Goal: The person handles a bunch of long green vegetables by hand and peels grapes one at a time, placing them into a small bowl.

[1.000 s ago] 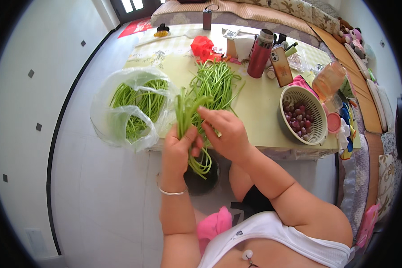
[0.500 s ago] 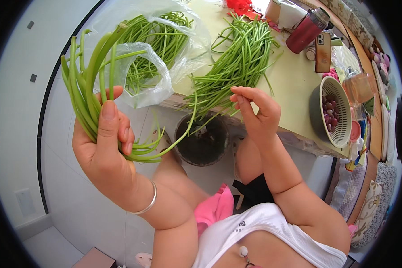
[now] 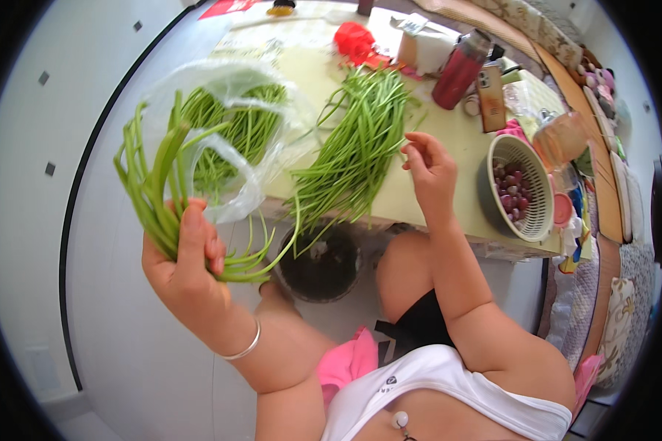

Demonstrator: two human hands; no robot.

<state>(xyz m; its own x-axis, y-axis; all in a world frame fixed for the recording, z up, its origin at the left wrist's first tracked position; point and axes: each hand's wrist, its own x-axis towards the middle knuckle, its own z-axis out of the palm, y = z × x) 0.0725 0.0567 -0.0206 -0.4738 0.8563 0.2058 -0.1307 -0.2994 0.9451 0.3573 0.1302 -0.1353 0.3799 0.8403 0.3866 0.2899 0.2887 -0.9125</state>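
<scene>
Table: a pale yellow top (image 3: 469, 184) is covered with greens along its left half and crowded with household things toward its far and right sides.
Clear plastic bag (image 3: 248, 202): it is set at the left near edge, its mouth open, and green stems are seen inside.
Pile of green stems (image 3: 364, 140): it is spread just right of the bag, its near ends hung over the table edge.
Colander (image 3: 487, 200): purple-red grapes (image 3: 513, 192) are held in it, near the right edge.
Dark bin (image 3: 320, 268): it is placed below the near edge; its contents cannot be made out.
Bunch of green stems (image 3: 154, 191): it is held up in the air before the bag, thick ends raised, thin ends curved rightward.
Left hand (image 3: 187, 264): the fingers are closed around the bunch, the thumb laid along it.
Right hand (image 3: 430, 173): it is raised just right of the pile, fingers bent toward the thumb; whether anything thin is pinched cannot be told.
Red flask (image 3: 460, 73): it is stood beyond the right hand.
Phone (image 3: 491, 99): it is propped beside the flask.
</scene>
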